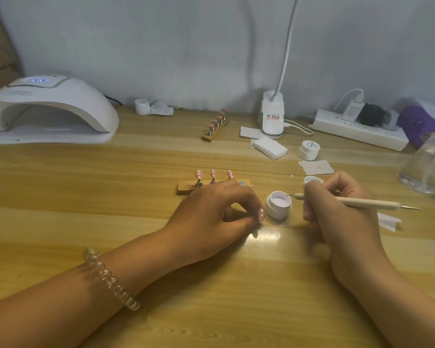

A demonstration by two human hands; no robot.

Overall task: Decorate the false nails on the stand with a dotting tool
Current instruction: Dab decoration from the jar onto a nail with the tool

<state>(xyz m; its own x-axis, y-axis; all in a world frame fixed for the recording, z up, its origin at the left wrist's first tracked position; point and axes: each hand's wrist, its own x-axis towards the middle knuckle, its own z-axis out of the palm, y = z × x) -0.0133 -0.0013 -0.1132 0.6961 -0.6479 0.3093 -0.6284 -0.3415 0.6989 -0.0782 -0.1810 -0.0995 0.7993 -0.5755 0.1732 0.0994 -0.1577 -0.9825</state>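
The right hand (337, 204) grips the dotting tool (362, 202) like a pen, fingers curled tight round its pale shaft; the fine metal tip sits over the rim of an open white jar (278, 204) of pale gel; the left hand (211, 217) pinches a dotted pink false nail (261, 214) just beside that jar; behind the knuckles, the wooden stand (186, 188) carries three more pink nails (213, 173), upright on metal pegs; a closed jar (309, 149) farther back bears cursive lettering, too blurred to read; the curing lamp (50, 109) shows a blue display, digits illegible.
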